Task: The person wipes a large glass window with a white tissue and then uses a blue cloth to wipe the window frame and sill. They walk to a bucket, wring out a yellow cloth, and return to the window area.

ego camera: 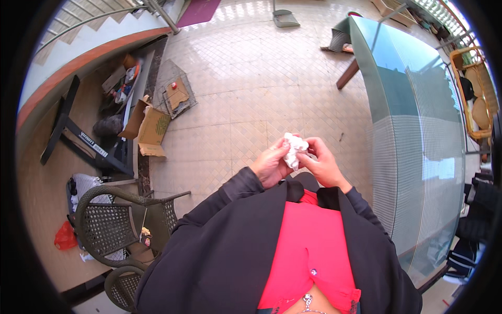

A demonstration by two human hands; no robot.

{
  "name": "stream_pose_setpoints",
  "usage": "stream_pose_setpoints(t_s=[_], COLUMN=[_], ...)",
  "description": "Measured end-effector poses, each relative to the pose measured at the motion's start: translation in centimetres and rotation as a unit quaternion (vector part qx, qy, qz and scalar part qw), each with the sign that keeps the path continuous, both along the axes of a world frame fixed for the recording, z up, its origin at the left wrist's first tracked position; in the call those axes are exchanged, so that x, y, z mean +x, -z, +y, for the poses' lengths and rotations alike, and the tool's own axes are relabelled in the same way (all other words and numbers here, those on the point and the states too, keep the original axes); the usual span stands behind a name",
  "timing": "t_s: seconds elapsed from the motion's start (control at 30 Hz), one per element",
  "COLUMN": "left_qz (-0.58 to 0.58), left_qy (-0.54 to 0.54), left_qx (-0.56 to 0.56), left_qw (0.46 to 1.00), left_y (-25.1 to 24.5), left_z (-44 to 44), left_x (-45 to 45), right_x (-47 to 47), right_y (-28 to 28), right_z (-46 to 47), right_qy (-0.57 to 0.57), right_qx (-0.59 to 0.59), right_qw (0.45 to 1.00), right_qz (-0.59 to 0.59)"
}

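A crumpled white wad (293, 151), perhaps tissue or cloth, is held between both hands in front of my chest, above the tiled floor. My left hand (272, 165) cups it from the left side of the view, fingers and thumb around it. From the right, my right hand (322, 161) pinches its edge with thumb and fingers. Parts of the wad are hidden by the fingers.
On the right stands a long table with a striped cloth and glossy cover (415, 157). To the left are a woven chair (106, 223), an open cardboard box (155, 127), a wire cage (184, 92) and a treadmill frame (92, 145). A dustpan (285, 19) lies far ahead.
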State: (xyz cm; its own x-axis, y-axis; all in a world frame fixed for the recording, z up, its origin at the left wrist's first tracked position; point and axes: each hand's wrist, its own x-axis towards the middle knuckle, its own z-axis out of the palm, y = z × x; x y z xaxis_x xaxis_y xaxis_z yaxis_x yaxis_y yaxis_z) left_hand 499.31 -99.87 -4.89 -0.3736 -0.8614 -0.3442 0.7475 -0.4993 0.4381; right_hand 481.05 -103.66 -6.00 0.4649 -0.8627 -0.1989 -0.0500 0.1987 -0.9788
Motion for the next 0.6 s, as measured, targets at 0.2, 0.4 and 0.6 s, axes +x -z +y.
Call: stream_pose_setpoints(t_s=[0.2,0.4,0.6], left_qz=[-0.011,-0.079,-0.072], left_qy=[0.023,-0.047,-0.099], left_qx=[0.007,0.013,0.040], left_qw=[1.000,0.996,0.992], left_y=[0.9,0.3,-0.4], left_z=[-11.2,-22.4,-30.5], left_x=[-0.2,-2.9,-3.1], right_x=[-1.0,-2.1,-2.7], right_y=[2.5,2.2,2.3], right_z=[-11.1,-24.8,-35.9], right_qy=[-0.024,-0.063,-0.153], right_qx=[-0.155,-0.125,-0.075], right_qw=[0.984,0.988,0.985], right_qz=[0.081,0.063,0.016])
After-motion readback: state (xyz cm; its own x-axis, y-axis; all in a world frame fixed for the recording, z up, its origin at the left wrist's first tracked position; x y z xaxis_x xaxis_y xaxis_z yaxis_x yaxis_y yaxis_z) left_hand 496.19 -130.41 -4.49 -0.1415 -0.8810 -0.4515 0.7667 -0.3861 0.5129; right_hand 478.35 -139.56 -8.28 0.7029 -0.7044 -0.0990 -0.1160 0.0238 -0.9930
